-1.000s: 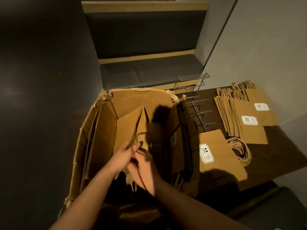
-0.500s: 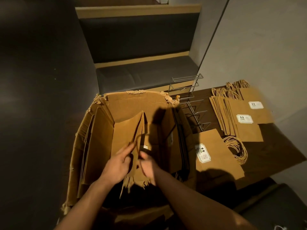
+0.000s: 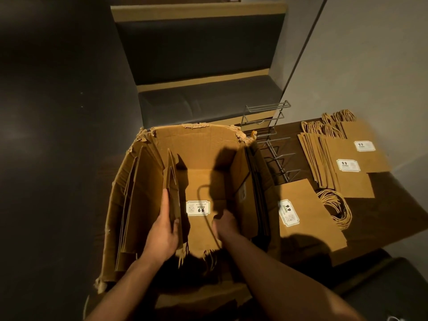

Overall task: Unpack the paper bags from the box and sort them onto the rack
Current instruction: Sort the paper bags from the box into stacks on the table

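A big torn cardboard box (image 3: 203, 140) stands open in front of me. Inside it, my left hand (image 3: 164, 228) holds an upright folded brown paper bag (image 3: 171, 179) between straight fingers and thumb, close to the flattened bags along the left wall. To its right a brown bag with a white 9.9 label (image 3: 198, 207) faces me. My right hand (image 3: 225, 224) grips that bag at its right edge, its fingertips lost in shadow. The wire rack (image 3: 271, 140) stands bare just right of the box.
On the dark table (image 3: 398, 205) lie one labelled bag (image 3: 308, 218) near the box and overlapping stacks of bags (image 3: 347, 165) with twine handles farther right. A dark bench seat (image 3: 208, 100) is behind the box, and a pale wall (image 3: 370, 54) is on the right.
My hands have spread apart. The left drew the upright folded bag to the left, and the right shifted rightwards, baring the labelled face of the bag between them.
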{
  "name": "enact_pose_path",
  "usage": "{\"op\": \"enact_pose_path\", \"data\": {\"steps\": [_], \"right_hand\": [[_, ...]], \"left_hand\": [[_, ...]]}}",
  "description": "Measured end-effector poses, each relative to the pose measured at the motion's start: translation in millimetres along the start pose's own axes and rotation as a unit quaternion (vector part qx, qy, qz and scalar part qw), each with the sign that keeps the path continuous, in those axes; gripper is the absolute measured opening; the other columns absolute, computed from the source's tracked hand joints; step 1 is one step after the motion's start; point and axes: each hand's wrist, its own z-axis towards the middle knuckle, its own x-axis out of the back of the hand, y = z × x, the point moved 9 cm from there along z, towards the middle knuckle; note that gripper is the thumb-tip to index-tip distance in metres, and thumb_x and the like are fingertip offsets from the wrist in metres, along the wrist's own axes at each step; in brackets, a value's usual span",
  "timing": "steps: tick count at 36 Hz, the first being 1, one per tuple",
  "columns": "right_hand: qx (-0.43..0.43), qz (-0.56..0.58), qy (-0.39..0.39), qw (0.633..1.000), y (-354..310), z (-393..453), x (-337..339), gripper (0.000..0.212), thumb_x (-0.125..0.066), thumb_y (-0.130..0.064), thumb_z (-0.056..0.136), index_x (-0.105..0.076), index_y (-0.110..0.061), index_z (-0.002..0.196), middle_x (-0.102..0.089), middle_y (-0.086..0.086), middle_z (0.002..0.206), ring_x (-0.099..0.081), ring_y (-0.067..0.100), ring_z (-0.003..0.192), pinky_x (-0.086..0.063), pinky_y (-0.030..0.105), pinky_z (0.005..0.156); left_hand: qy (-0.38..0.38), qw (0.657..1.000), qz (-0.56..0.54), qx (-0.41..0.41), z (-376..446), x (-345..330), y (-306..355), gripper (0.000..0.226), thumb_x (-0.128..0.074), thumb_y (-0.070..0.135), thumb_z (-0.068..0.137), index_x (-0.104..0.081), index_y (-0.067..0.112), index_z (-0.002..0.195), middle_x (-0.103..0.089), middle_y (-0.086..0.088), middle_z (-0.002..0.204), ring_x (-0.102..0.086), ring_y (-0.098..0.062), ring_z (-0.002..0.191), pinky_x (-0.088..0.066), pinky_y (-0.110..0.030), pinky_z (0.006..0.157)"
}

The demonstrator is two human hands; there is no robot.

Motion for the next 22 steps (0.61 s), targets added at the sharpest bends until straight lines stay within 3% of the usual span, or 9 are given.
{"op": "enact_pose_path", "data": {"steps": [2, 3, 6, 10, 12, 15, 18, 20, 22], "right_hand": [[0.009, 0.001, 0.024, 1.000, -3.6, -1.5, 2.3, 0.044, -0.048, -0.008, 0.094, -0.046, -0.009, 0.139, -0.051, 0.012, 0.140, -0.049, 0.029, 0.128, -0.041, 0.030, 0.097], [0.018, -0.004, 0.034, 0.999, -6.0, -2.9, 3.8, 0.042, -0.049, -0.008, 0.094, -0.048, -0.009, 0.136, -0.052, 0.012, 0.138, -0.050, 0.029, 0.126, -0.041, 0.032, 0.100], [0.040, 0.016, 0.056, 0.997, -9.2, -8.2, 8.8, 0.045, -0.050, -0.009, 0.094, -0.047, -0.014, 0.139, -0.051, 0.009, 0.138, -0.050, 0.027, 0.125, -0.041, 0.031, 0.098], [0.062, 0.145, 0.075, 0.985, -19.1, -19.1, 25.0, 0.044, -0.058, -0.010, 0.092, -0.050, -0.016, 0.135, -0.058, 0.005, 0.125, -0.058, 0.018, 0.104, -0.049, 0.026, 0.082], [0.087, 0.197, 0.038, 0.976, -30.7, -25.1, 23.1, 0.036, -0.061, -0.017, 0.093, -0.056, -0.017, 0.128, -0.061, -0.002, 0.113, -0.055, 0.006, 0.084, -0.043, 0.017, 0.062], [0.140, 0.196, -0.049, 0.969, -53.1, -37.5, 2.4, 0.028, -0.058, -0.019, 0.096, -0.063, -0.015, 0.123, -0.066, 0.004, 0.114, -0.058, 0.003, 0.082, -0.044, 0.016, 0.059], [0.233, 0.093, -0.116, 0.961, -72.9, -57.1, -19.3, 0.032, -0.048, -0.014, 0.100, -0.057, -0.006, 0.130, -0.065, 0.000, 0.100, -0.057, -0.003, 0.083, -0.045, 0.006, 0.068], [0.239, 0.099, -0.185, 0.948, -74.4, -67.1, -31.6, 0.034, -0.045, -0.021, 0.102, -0.054, -0.012, 0.134, -0.062, -0.001, 0.119, -0.053, 0.002, 0.107, -0.040, 0.014, 0.095], [0.202, 0.118, -0.237, 0.943, -68.4, -68.1, -38.7, 0.031, -0.045, -0.023, 0.102, -0.059, -0.017, 0.128, -0.056, -0.001, 0.133, -0.046, 0.008, 0.122, -0.036, 0.026, 0.104]], "left_hand": [[-0.007, 0.999, 0.024, -0.023, 0.8, -4.9, 1.2, 0.097, -0.051, 0.006, 0.095, 0.018, 0.049, 0.147, -0.039, -0.005, 0.151, -0.056, 0.003, 0.097, -0.047, -0.006, 0.073], [-0.013, 0.999, 0.030, -0.035, 1.2, -6.6, 2.8, 0.092, -0.050, 0.004, 0.095, 0.011, 0.047, 0.149, -0.035, -0.003, 0.154, -0.051, 0.005, 0.106, -0.044, -0.005, 0.082], [-0.030, 0.998, 0.011, -0.052, 3.4, -9.8, 7.6, 0.072, -0.044, 0.011, 0.099, -0.009, 0.046, 0.151, -0.035, 0.002, 0.155, -0.034, -0.003, 0.131, -0.037, -0.026, 0.107], [-0.042, 0.998, -0.042, -0.020, 7.5, -11.9, 8.7, 0.062, -0.046, 0.028, 0.101, -0.015, 0.044, 0.152, -0.042, 0.005, 0.150, -0.039, -0.015, 0.137, -0.033, -0.033, 0.110], [-0.050, 0.996, -0.066, 0.014, 10.3, -11.3, 5.8, 0.064, -0.050, 0.045, 0.097, -0.015, 0.048, 0.151, -0.042, 0.004, 0.150, -0.038, -0.020, 0.139, -0.032, -0.039, 0.111], [-0.052, 0.992, -0.101, 0.049, 12.4, -6.5, 5.4, 0.069, -0.054, 0.057, 0.090, -0.020, 0.049, 0.150, -0.044, 0.002, 0.149, -0.040, -0.022, 0.137, -0.034, -0.038, 0.109], [-0.039, 0.988, -0.133, 0.066, 11.9, 3.5, 10.3, 0.069, -0.054, 0.056, 0.091, -0.024, 0.040, 0.151, -0.045, 0.001, 0.149, -0.040, -0.021, 0.137, -0.032, -0.039, 0.111], [-0.032, 0.987, -0.138, 0.072, 10.6, 12.1, 11.1, 0.067, -0.051, 0.055, 0.093, -0.026, 0.035, 0.151, -0.044, 0.002, 0.149, -0.038, -0.020, 0.138, -0.028, -0.039, 0.113], [-0.033, 0.990, -0.117, 0.066, 10.7, 19.5, 12.4, 0.058, -0.046, 0.048, 0.098, -0.030, 0.030, 0.150, -0.044, 0.001, 0.149, -0.037, -0.020, 0.139, -0.026, -0.036, 0.112]]}}
